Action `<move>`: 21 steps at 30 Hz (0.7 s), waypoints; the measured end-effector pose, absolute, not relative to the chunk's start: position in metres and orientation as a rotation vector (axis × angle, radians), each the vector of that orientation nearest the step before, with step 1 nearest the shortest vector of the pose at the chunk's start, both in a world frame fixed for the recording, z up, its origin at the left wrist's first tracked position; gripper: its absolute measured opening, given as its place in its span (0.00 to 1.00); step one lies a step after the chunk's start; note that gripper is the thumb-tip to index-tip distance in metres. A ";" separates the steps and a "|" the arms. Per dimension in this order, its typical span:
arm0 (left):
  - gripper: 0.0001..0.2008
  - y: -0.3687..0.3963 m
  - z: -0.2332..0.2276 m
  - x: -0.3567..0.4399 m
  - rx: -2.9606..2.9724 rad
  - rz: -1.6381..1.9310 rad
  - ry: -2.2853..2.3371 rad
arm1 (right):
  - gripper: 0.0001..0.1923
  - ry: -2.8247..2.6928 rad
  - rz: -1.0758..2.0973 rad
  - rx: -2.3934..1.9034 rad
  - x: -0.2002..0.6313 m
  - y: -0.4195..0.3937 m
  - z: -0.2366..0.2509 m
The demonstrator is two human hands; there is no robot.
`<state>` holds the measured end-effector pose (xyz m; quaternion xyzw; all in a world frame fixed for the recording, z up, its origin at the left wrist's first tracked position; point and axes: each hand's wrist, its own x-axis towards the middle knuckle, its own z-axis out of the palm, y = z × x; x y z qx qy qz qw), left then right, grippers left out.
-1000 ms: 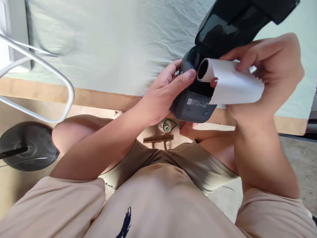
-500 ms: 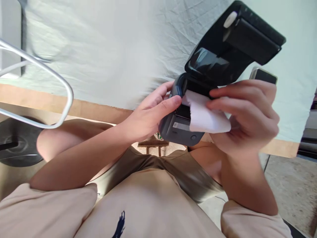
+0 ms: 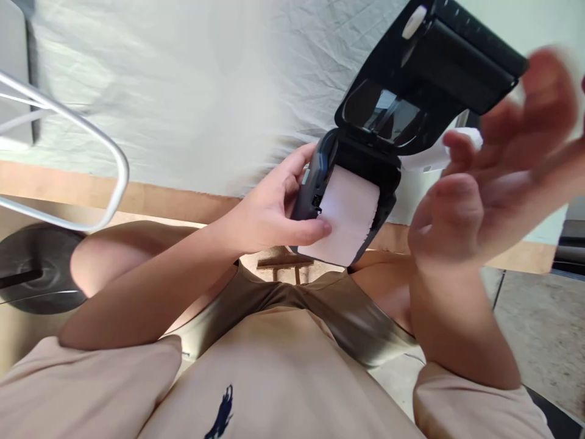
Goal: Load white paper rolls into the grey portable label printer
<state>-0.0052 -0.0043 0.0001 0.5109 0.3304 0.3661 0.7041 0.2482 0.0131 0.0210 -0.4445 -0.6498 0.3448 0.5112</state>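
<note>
A small dark grey label printer (image 3: 315,161) is tilted over the table's front edge. Its black lid (image 3: 461,70) is raised, with a roller along its far end. White paper (image 3: 351,204) lies in the body and runs out over the front, covering the panel there. My left hand (image 3: 272,210) grips the printer's left side, its thumb pressed on the paper. To the right, my right hand (image 3: 498,158) is held up beside the lid, fingers apart and somewhat blurred. Whether a fingertip touches the lid's corner I cannot tell.
A pale cloth (image 3: 183,91) covers the table. Behind the right fingers sits a white object (image 3: 425,160), partly hidden. A white cable (image 3: 121,177) loops at the left by a white box (image 3: 13,73). A round black base (image 3: 41,268) stands on the floor.
My right hand has let go of the paper and moved up and right, its fingers spreading. The paper now lies flat over the printer's front. My left thumb has shifted down onto it.
</note>
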 end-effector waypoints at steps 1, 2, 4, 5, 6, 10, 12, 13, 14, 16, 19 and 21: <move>0.49 -0.004 0.000 -0.005 1.146 0.818 0.745 | 0.34 -1.555 0.766 -1.002 0.245 0.012 0.022; 0.49 -0.005 0.001 -0.005 1.145 0.832 0.756 | 0.29 -1.522 0.692 -0.955 0.242 0.011 0.024; 0.47 -0.007 0.003 -0.003 1.140 0.871 0.768 | 0.24 -1.500 0.638 -0.938 0.237 0.008 0.026; 0.45 -0.007 0.004 -0.002 1.132 0.892 0.760 | 0.24 -1.513 0.658 -0.961 0.235 0.007 0.026; 0.44 -0.008 0.006 -0.001 1.109 0.910 0.747 | 0.26 -1.532 0.691 -0.982 0.233 0.006 0.025; 0.40 -0.011 0.013 0.002 0.908 0.945 0.678 | 0.33 -1.636 0.946 -0.946 0.223 0.004 0.010; 0.37 -0.012 0.016 0.003 0.844 0.962 0.681 | 0.37 -1.642 1.045 -0.887 0.216 0.004 0.002; 0.36 -0.012 0.017 0.004 0.835 0.970 0.694 | 0.40 -1.646 1.088 -0.876 0.213 0.004 -0.001; 0.34 -0.013 0.018 0.005 0.841 0.976 0.718 | 0.43 -1.647 1.127 -0.876 0.210 0.004 -0.003; 0.32 -0.014 0.018 0.006 0.902 0.975 0.779 | 0.47 -1.629 1.210 -0.903 0.209 0.004 -0.004; 0.27 -0.016 0.018 0.006 0.993 0.949 0.854 | 0.48 -1.589 1.304 -0.930 0.211 0.008 -0.004; 0.26 -0.016 0.018 0.006 0.981 0.954 0.858 | 0.46 -1.561 1.331 -0.904 0.210 0.008 -0.005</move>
